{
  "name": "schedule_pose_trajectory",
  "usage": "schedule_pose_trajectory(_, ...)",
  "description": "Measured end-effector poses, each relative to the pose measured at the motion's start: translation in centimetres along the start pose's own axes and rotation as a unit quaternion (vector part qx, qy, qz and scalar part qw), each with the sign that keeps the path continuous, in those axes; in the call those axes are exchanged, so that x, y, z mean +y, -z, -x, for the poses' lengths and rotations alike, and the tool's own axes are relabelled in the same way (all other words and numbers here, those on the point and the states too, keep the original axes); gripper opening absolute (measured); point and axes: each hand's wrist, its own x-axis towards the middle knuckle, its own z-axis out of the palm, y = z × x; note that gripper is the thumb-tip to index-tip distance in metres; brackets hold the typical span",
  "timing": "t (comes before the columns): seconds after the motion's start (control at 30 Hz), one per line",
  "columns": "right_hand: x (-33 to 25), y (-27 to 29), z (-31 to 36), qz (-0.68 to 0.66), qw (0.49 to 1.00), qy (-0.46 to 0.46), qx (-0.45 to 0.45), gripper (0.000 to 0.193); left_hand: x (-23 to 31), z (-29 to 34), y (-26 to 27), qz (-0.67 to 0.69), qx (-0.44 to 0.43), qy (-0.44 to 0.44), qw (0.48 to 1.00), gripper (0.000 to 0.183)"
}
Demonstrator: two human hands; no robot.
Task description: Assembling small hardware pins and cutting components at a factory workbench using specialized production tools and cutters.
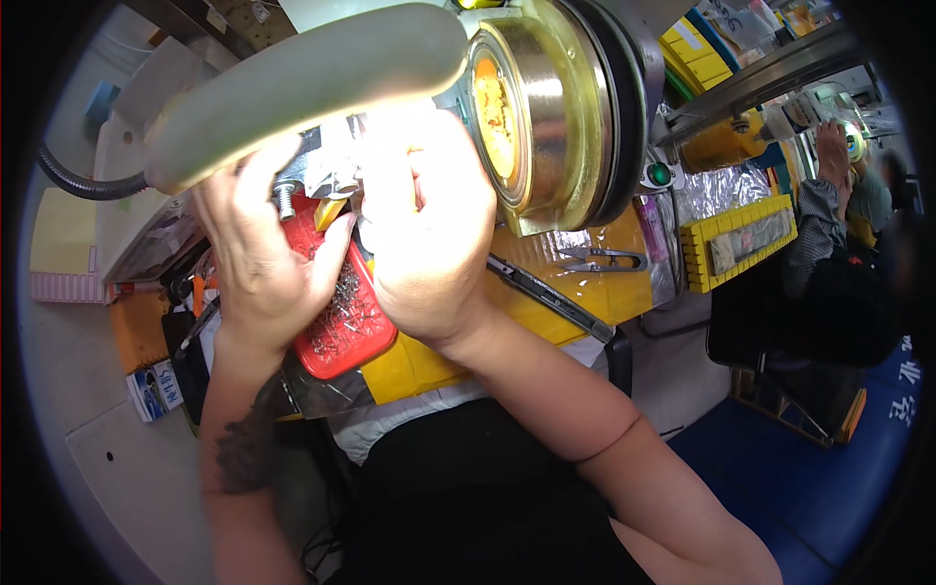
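Under a long pale lamp (322, 88), my two hands are close together. My left hand (255, 258) is closed around a small metal clamp (331, 168) with a threaded bolt sticking out; its thumb points toward my right hand. My right hand (429, 229) is curled at the clamp's right side, washed out by the light. What its fingers pinch is lost in the glare and behind the lamp. Below the hands lies a red tray (388, 343) of tiny metal pins. A yellow piece (329, 213) shows just under the clamp.
Right of my hands stands a large round metal drum (546, 107) with a yellow centre. Thread snips (604, 260) and a black utility knife (551, 297) lie on the yellow mat (419, 375). Farther right are a yellow ridged tray (746, 244) and a co-worker's hand (832, 151).
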Motion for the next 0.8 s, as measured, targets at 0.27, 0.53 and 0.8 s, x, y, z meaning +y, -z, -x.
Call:
schedule_pose_trajectory(0.27, 0.1, -0.2, 0.0, -0.044, 0.999, -0.024, 0.0, 0.009, -0.4, 0.4, -0.1, 0.037, -0.026, 0.021, 0.999, 0.072)
schedule_pose_trajectory(0.53, 0.3, 0.3, 0.0, -0.001, 1.0, -0.004, -0.019, 0.011, 1.3, -2.1, 3.7, -0.071, -0.115, 0.01, 0.991, 0.056)
schedule_pose_trajectory(0.8, 0.4, 0.1, -0.1, -0.017, 0.999, 0.012, -0.025, 0.013, 2.7, -2.7, 4.1, 0.034, -0.143, -0.006, 0.989, 0.068)
